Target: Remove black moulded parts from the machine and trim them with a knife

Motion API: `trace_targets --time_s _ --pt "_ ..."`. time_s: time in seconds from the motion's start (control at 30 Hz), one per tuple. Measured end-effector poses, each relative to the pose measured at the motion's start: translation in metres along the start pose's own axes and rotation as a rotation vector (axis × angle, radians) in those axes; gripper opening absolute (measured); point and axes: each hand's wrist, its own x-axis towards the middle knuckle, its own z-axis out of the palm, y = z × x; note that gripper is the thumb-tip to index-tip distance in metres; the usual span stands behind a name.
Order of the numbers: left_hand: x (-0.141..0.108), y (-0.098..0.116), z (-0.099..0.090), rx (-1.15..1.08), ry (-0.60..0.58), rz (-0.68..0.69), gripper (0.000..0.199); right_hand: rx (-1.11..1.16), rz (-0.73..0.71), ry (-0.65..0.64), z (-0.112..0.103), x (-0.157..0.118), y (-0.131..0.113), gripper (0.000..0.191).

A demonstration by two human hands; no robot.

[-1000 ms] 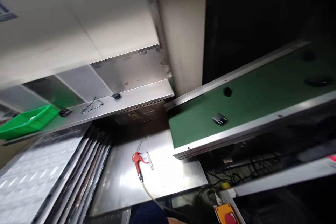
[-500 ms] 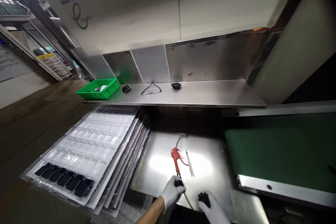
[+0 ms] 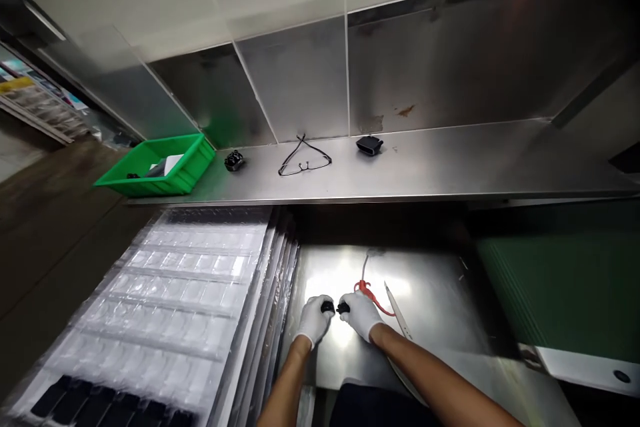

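Note:
My left hand, in a white glove, is closed on a small black plastic part. My gloved right hand grips another small black part. The two parts face each other with a narrow gap between them, above the shiny metal worktop. Just beyond my right hand lies a red air blow gun, partly hidden by it. To its right rests a slim white pen-like tool. Left of my hands, the top clear tray of a stack holds several black pieces in its nearest row.
Across the back runs a metal shelf bearing a green bin, a black object, eyeglasses and a black plastic piece. A green conveyor belt is at the right.
My hands have come closer together and farther onto the worktop, each holding a black part. My right hand now covers part of the blow gun. The view has tilted down and moved closer.

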Motion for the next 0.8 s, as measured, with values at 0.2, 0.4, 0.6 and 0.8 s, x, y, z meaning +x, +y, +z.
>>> trace_targets --time_s 0.2,0.4,0.6,0.8 --pt "0.008 0.0 -0.007 0.107 -0.111 0.086 0.029 -0.176 -0.03 -0.113 -0.011 0.01 -0.012 0.024" --pt "0.009 0.012 -0.014 0.159 -0.133 0.131 0.025 -0.176 0.028 -0.166 -0.004 0.02 -0.019 0.03" --pt "0.013 0.028 -0.025 0.245 -0.137 0.075 0.032 -0.093 -0.042 -0.1 -0.007 0.021 -0.021 0.027" --pt "0.008 0.048 -0.046 0.32 -0.124 0.007 0.031 0.026 -0.097 0.056 -0.016 0.012 -0.036 0.031"
